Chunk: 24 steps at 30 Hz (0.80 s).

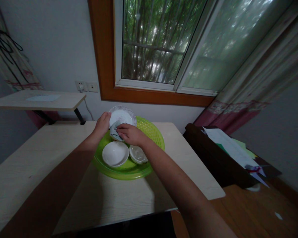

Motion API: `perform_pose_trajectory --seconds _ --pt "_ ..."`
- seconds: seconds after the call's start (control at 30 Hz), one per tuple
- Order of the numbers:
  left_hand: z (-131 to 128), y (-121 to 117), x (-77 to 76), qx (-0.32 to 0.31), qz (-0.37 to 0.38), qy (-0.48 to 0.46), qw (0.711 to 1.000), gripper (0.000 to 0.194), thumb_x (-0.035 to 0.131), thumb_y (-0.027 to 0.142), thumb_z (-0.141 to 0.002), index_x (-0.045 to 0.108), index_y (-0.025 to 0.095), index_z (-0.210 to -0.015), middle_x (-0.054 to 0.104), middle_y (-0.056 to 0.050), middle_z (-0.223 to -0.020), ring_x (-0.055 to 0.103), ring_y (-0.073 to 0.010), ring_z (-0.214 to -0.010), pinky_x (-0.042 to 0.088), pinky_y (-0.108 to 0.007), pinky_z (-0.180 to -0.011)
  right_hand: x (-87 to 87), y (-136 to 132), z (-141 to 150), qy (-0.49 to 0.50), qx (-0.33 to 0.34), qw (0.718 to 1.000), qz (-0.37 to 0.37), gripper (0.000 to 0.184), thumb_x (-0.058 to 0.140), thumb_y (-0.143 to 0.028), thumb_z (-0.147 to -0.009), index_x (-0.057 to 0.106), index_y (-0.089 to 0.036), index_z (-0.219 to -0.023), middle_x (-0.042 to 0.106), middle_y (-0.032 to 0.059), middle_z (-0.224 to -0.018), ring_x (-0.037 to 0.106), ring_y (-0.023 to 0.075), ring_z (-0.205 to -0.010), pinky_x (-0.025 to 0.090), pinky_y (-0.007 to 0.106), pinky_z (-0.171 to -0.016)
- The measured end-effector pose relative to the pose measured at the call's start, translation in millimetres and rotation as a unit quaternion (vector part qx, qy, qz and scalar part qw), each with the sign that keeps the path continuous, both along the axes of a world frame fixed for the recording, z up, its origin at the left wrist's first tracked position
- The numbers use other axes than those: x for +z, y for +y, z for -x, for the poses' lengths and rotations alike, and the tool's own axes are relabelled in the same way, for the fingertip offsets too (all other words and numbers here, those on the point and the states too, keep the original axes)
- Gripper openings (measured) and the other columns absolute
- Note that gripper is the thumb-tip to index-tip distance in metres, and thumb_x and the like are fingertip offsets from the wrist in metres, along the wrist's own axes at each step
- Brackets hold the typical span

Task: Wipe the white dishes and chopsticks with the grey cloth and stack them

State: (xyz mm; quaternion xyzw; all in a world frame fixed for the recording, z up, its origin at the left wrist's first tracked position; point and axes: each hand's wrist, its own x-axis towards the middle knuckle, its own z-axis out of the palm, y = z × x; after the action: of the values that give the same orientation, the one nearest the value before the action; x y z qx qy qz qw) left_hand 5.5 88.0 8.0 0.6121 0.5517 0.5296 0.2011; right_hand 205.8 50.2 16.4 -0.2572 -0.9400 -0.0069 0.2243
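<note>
My left hand is closed on the left edge of a white plate with a patterned rim, held tilted up over a green basket. A grey-blue cloth is pinched in my right hand, against the lower part of the plate. Below the hands, a white bowl sits in the basket. To its right is a second white dish, partly covered by my right forearm. Part of another dish's rim shows beneath the cloth, mostly hidden.
The basket rests on a pale wooden table. A small raised shelf stands at the table's back left, near a wall socket. Behind is a window. A dark brown piece of furniture bearing papers is at the right.
</note>
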Motion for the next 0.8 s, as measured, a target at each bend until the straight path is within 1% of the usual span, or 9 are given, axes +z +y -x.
perform_pose_trajectory --seconds 0.1,0.2,0.33,0.4,0.5,0.57,0.7,0.8 --pt "-2.1 -0.3 -1.6 -0.042 0.000 0.004 0.999 0.031 0.039 0.048 -0.093 0.054 0.023 -0.083 0.060 -0.003 -0.086 0.055 -0.0209 -0.085 0.046 -0.034 -0.086 -3.1 0.0 3.2 0.011 0.001 1.000 -0.025 0.039 0.044 -0.026 -0.102 0.063 -0.014 -0.133 0.056 0.0145 -0.142 0.051 0.0216 -0.130 0.040 0.038 -0.112" --pt "-4.2 0.1 -4.1 -0.081 0.005 -0.005 0.997 0.032 0.040 0.049 -0.092 0.056 0.022 -0.085 0.062 -0.003 -0.090 0.057 -0.0205 -0.089 0.046 -0.033 -0.090 -2.5 -1.2 3.9 0.005 -0.023 0.999 -0.045 0.040 0.044 -0.029 -0.102 0.060 -0.016 -0.137 0.050 0.0146 -0.149 0.046 0.0234 -0.137 0.036 0.041 -0.116" --pt "-5.7 3.1 -8.3 -0.119 0.011 -0.025 0.993 0.034 0.043 0.052 -0.091 0.058 0.022 -0.091 0.064 -0.004 -0.097 0.058 -0.0205 -0.095 0.046 -0.033 -0.095 3.6 -5.9 3.4 -0.006 -0.082 0.995 -0.063 0.041 0.044 -0.035 -0.103 0.059 -0.019 -0.138 0.048 0.0129 -0.151 0.036 0.0273 -0.143 0.028 0.049 -0.120" --pt "-6.6 4.0 -9.3 -0.137 0.015 -0.033 0.990 0.036 0.043 0.053 -0.090 0.059 0.021 -0.092 0.064 -0.005 -0.098 0.059 -0.0210 -0.097 0.047 -0.034 -0.095 7.2 -8.5 3.4 -0.007 -0.122 0.991 -0.062 0.041 0.044 -0.036 -0.103 0.058 -0.022 -0.139 0.045 0.0108 -0.154 0.033 0.0288 -0.144 0.026 0.051 -0.119" --pt "-8.6 2.9 -8.9 -0.155 0.027 -0.037 0.987 0.037 0.044 0.054 -0.090 0.059 0.021 -0.092 0.065 -0.007 -0.097 0.060 -0.0218 -0.093 0.049 -0.035 -0.089 10.9 -10.6 3.0 -0.003 -0.194 0.980 -0.054 0.043 0.043 -0.038 -0.103 0.055 -0.026 -0.142 0.038 0.0075 -0.159 0.034 0.0324 -0.140 0.029 0.054 -0.115" --pt "-9.7 0.9 -7.5 -0.160 0.032 -0.030 0.986 0.036 0.045 0.054 -0.089 0.060 0.021 -0.091 0.066 -0.007 -0.096 0.060 -0.0222 -0.090 0.049 -0.035 -0.086 11.9 -10.5 2.2 0.001 -0.243 0.969 -0.051 0.044 0.041 -0.041 -0.103 0.053 -0.028 -0.144 0.036 0.0065 -0.160 0.035 0.0351 -0.135 0.032 0.055 -0.111" --pt "-10.4 -4.6 -3.4 -0.140 0.034 -0.012 0.990 0.035 0.045 0.054 -0.089 0.060 0.022 -0.087 0.065 -0.006 -0.090 0.059 -0.0224 -0.085 0.049 -0.034 -0.079 13.3 -9.5 -0.8 0.008 -0.321 0.945 -0.053 0.047 0.038 -0.045 -0.103 0.050 -0.030 -0.145 0.043 0.0095 -0.153 0.040 0.0352 -0.125 0.038 0.052 -0.101" --pt "-9.5 -7.7 -0.2 -0.125 0.028 -0.010 0.992 0.037 0.044 0.054 -0.090 0.060 0.022 -0.088 0.064 -0.005 -0.086 0.058 -0.0220 -0.081 0.049 -0.034 -0.075 15.3 -9.6 -3.2 0.009 -0.370 0.928 -0.053 0.047 0.036 -0.044 -0.103 0.052 -0.027 -0.143 0.049 0.0140 -0.142 0.042 0.0345 -0.120 0.041 0.050 -0.096"
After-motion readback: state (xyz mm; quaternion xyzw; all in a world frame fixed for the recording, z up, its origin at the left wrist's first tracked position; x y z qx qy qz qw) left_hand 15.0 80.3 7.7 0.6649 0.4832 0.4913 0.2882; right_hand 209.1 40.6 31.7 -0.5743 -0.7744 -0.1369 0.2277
